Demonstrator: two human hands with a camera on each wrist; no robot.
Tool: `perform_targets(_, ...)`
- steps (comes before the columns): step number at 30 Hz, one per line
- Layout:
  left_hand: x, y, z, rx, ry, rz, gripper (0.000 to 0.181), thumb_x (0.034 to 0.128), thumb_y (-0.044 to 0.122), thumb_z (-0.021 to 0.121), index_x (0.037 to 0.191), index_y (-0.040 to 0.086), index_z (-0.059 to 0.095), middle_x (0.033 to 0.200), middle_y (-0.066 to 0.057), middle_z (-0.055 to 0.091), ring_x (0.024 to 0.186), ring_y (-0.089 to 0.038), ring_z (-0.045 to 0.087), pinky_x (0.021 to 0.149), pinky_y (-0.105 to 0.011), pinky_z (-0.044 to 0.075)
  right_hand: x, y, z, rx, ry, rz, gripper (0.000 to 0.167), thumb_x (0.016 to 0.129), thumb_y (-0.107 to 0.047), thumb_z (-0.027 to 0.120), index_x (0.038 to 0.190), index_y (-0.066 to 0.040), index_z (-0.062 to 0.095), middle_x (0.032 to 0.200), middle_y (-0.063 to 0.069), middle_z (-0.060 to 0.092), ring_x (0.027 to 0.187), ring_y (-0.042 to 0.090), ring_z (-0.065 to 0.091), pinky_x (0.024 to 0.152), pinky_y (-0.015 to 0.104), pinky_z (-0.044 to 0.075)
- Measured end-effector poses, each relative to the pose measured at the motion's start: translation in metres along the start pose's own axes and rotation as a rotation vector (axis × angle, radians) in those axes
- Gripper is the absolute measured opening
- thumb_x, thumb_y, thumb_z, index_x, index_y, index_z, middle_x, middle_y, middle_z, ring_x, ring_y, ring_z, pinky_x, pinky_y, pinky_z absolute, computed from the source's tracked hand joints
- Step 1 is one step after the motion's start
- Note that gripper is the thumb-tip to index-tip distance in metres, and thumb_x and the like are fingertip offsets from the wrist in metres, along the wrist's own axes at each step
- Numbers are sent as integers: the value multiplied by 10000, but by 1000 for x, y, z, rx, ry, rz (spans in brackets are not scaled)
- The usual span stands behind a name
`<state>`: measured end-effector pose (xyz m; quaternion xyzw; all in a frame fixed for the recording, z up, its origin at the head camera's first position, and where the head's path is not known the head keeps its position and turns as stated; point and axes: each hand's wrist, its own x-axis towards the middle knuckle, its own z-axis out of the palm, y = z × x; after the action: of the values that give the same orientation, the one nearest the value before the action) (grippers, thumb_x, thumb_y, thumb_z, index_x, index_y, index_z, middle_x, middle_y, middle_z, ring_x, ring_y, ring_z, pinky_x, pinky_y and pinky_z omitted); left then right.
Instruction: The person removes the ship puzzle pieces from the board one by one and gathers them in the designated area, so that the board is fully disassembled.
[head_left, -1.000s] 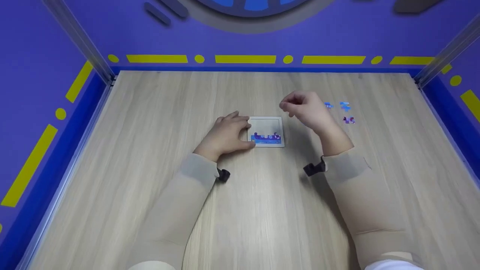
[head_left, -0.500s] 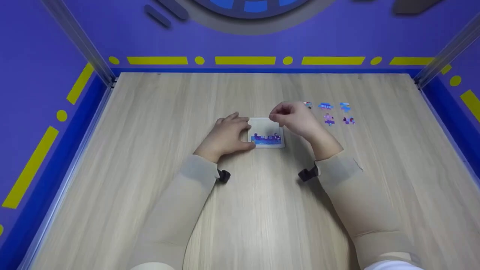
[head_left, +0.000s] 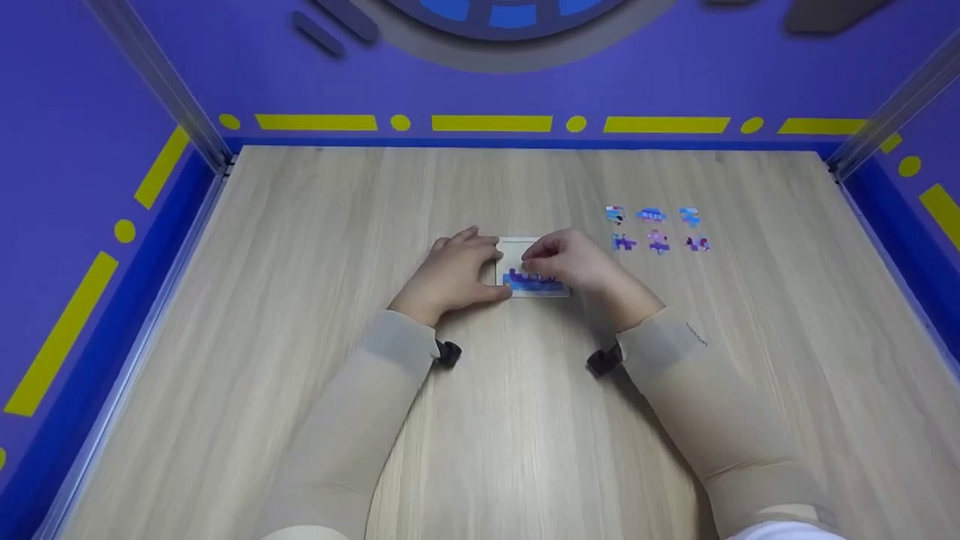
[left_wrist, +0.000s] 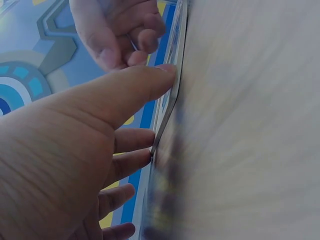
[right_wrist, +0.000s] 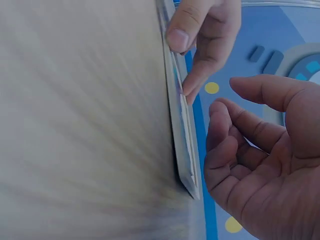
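Observation:
A small pale tray (head_left: 534,239) lies on the table, with joined blue and purple puzzle pieces (head_left: 534,284) along its near side. The left hand (head_left: 454,274) rests at its left side, thumb on the near left corner and fingertips against the edge; in the left wrist view the fingers (left_wrist: 134,140) look fairly straight. Over the tray hovers the right hand (head_left: 574,262), hiding part of it. The right wrist view has this hand's thumb (right_wrist: 265,90) apart from its bent fingers (right_wrist: 222,127), and no piece is visible between them.
Several loose puzzle pieces (head_left: 658,240) lie in two rows on the wooden table (head_left: 480,420), right of the tray and beyond the right hand. Blue panels (head_left: 480,90) with yellow marks stand at the back and sides. A black wrist device (head_left: 604,361) sits below the right hand.
The right hand has moved left and nearer the person, from beside the loose pieces to over the tray, uncovering pieces behind it. The left hand has stayed at the tray.

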<state>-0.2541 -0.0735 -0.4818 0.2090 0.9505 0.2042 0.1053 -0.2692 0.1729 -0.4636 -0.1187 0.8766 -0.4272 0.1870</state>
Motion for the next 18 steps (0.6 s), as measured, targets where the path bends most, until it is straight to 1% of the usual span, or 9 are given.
perform_targets(3, 1, 0, 0, 9, 0, 3, 713, 998, 581, 803, 1566, 165, 684, 1794, -19, 496, 1769, -327, 274, 1416, -633, 243, 1, 2, 3, -19, -9, 0, 312, 1046, -257, 777, 1266, -48, 848, 1184, 113, 819, 1063, 210, 665, 932, 324, 518)
perform_targets(6, 1, 0, 0, 16, -4, 4, 711, 1002, 589, 800, 1567, 173, 684, 1797, -13, 492, 1771, -323, 271, 1413, -636, 248, 0, 2, 5, -38, -16, 5, 311, 1046, -240, 785, 1289, -54, 841, 1165, 98, 805, 1043, 202, 642, 912, 315, 504)
perform_targets(9, 1, 0, 0, 21, -7, 6, 713, 1002, 597, 801, 1568, 179, 683, 1798, -10, 491, 1771, -323, 271, 1410, -632, 256, 0, 3, 8, -61, -17, -4, 316, 1030, -176, 796, 1317, -51, 830, 1063, 61, 749, 964, 190, 599, 845, 312, 484)
perform_targets(13, 1, -1, 0, 20, -12, 5, 712, 1001, 597, 802, 1566, 182, 684, 1797, -5, 492, 1771, -322, 271, 1406, -630, 261, 0, 5, 13, -116, -15, -36, 365, 988, -78, 788, 1350, -49, 818, 923, 12, 657, 855, 169, 560, 759, 305, 460)
perform_targets(15, 0, -1, 0, 17, -13, 4, 711, 1001, 598, 799, 1567, 183, 684, 1799, -2, 491, 1772, -321, 269, 1406, -630, 257, 1, 6, 14, -139, -16, -48, 389, 973, -51, 770, 1360, -52, 815, 890, 6, 646, 826, 161, 554, 736, 299, 453)
perform_targets(18, -1, -1, 0, 15, -12, 2, 712, 1002, 600, 794, 1568, 182, 682, 1801, 4, 486, 1774, -321, 264, 1409, -631, 250, 1, 6, 16, -162, -17, -55, 416, 967, -37, 737, 1376, -65, 811, 888, 4, 649, 817, 156, 555, 716, 295, 446)
